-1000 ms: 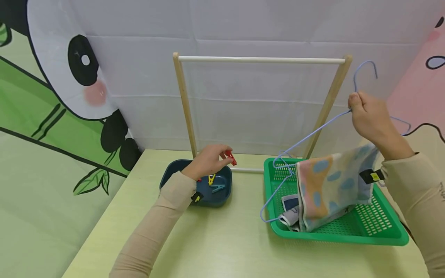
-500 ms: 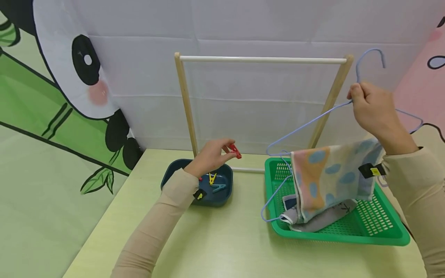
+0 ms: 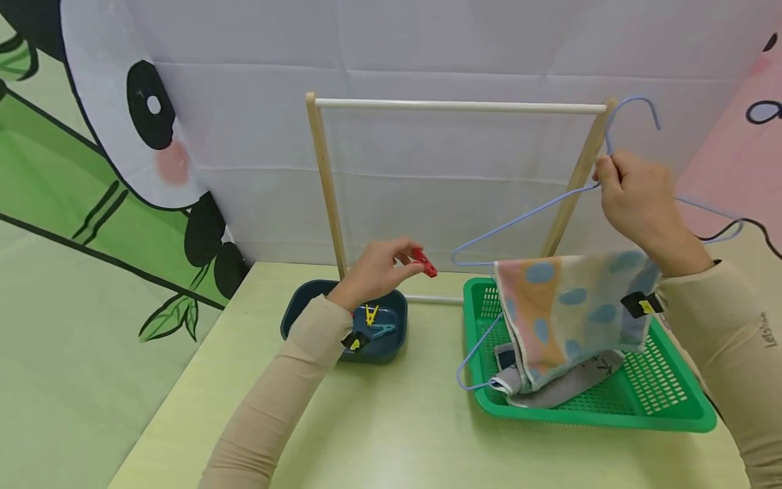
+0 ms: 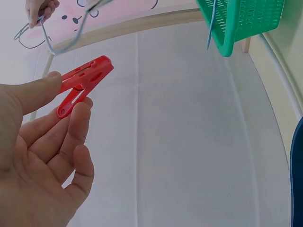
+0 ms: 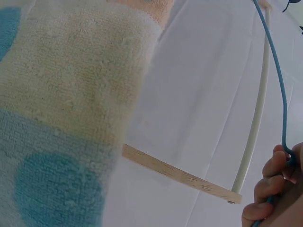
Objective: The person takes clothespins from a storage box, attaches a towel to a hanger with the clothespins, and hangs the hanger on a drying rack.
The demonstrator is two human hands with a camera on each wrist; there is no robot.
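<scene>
My left hand (image 3: 380, 272) pinches a red clothespin (image 3: 424, 263) between thumb and fingers, a little above and right of the dark blue bin (image 3: 400, 343). In the left wrist view the clothespin (image 4: 87, 84) points up and right. High on the right, my right hand (image 3: 641, 202) grips a blue wire hanger (image 3: 525, 216) just below its hook. Over the hanger's lower bar drapes a pastel towel (image 3: 574, 305) with blue spots, above the green basket (image 3: 690, 407). The towel (image 5: 71, 94) fills the left part of the right wrist view.
A yellow clothespin (image 3: 370, 314) and a blue-grey clothespin (image 3: 383, 331) lie in the bin. Behind stands a wooden rack with a white top rail (image 3: 458, 105). The basket holds grey folded cloth (image 3: 568, 387), and another hanger (image 3: 467, 370) sticks out over its left side.
The left hand has moved slightly right and up with the red clothespin. My right hand rose with the hanger and towel, then shifted left, leaving more of the grey cloth visible.
</scene>
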